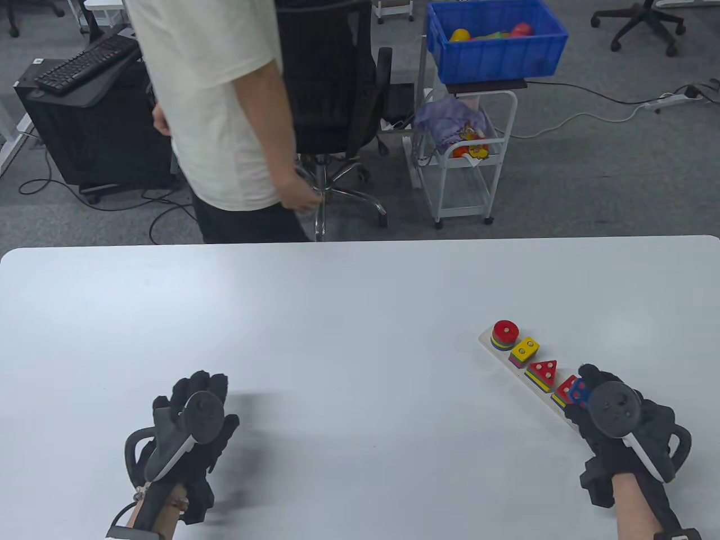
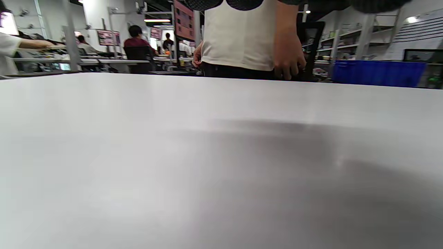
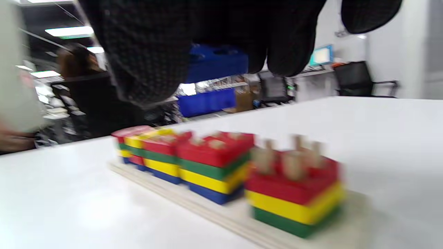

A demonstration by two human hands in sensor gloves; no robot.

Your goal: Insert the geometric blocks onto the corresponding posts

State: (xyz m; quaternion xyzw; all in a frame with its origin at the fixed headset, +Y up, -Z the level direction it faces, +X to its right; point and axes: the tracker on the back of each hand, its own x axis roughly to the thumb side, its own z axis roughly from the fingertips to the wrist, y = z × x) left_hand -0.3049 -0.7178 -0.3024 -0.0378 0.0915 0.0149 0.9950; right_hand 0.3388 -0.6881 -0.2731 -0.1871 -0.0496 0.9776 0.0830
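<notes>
**A:** Blue block (image 1: pixel 579 392) first, where do you have it?

**B:** You are pinching it in your right hand (image 1: pixel 610 419), fingers curled round it. In the right wrist view it hangs between your fingertips (image 3: pixel 148 69), raised clear of the stack directly below your hand.

**A:** And that stack?

**B:** The square stack (image 3: pixel 294 192) is the one nearest your right hand: green at the bottom, yellow, then red on top, with bare wooden pegs (image 3: pixel 294 162) standing up through the red piece. That view is blurred, so you cannot count the pegs with certainty.

**A:** What lies beyond it?

**B:** On the same wooden base board (image 1: pixel 520 368), running away from your right hand and to its left: the triangle stack (image 1: pixel 543 374) with a red top, then the yellow-topped rectangle stack (image 1: pixel 524 351), then the round stack (image 1: pixel 504 334) with a red top, farthest from you. The stacks sit close beside one another.

**A:** Your other hand?

**B:** Your left hand (image 1: pixel 191 427) is released, fingers loose, holding nothing, low over the white desk (image 1: pixel 337 337) and well apart from the board.

**A:** Anything past the desk?

**B:** A person in a white shirt (image 1: pixel 219 101) stands at the far edge, beyond your left hand, beside a black office chair (image 1: pixel 332 84). A blue bin (image 1: pixel 495 39) sits on a white cart (image 1: pixel 467 163), beyond your right hand.
</notes>
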